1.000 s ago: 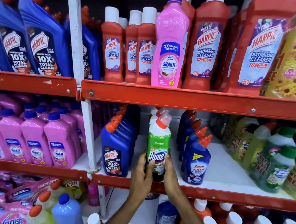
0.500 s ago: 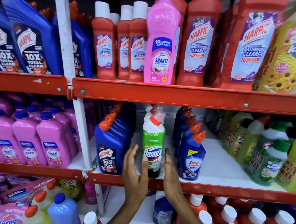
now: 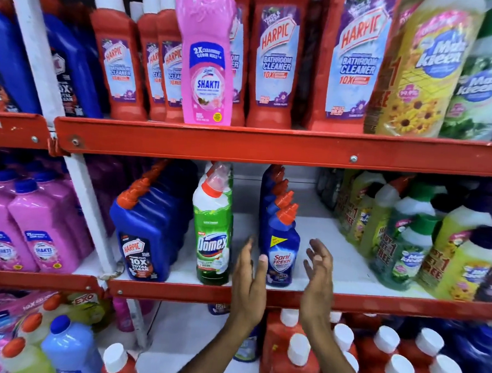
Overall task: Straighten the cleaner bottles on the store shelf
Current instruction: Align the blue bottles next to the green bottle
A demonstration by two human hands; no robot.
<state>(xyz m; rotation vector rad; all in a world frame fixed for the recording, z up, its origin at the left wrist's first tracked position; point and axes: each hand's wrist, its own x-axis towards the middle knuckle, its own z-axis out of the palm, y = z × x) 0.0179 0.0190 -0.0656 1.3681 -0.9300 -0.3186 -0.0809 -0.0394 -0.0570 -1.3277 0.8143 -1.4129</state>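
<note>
**Hands flank Sani Fresh bottle, middle shelf**

Store racking with red metal rails (image 3: 270,146) and white shelf boards fills the view, three tiers packed with cleaner bottles. Middle tier, centre bay: blue Sani Fresh bottle (image 3: 281,250) stands upright at the front edge, heading a row of same blue bottles running back behind it. Left hand (image 3: 249,276) sits at its 9 o'clock, fingers spread and pointing up, thumb tip touching or nearly touching the bottle's left side; cannot tell full contact. Right hand (image 3: 318,273) at the bottle's 3 o'clock, fingers loosely curled and open, apart from the bottle, nothing held. Both forearms come up from 6 o'clock, crossing the lower rail.

Green Domex bottle (image 3: 213,242) upright just beside left hand, at its 9 o'clock, front edge. Blue Harpic bottle (image 3: 143,237) further out at 9 o'clock. Yellow-green Max Kleen bottles (image 3: 408,248) at 3 o'clock, well apart, blurred. Top tier: pink Shakti bottle (image 3: 208,57) at 12 o'clock, tilted slightly, in front of red Harpic bathroom cleaner bottles (image 3: 275,61).
</note>
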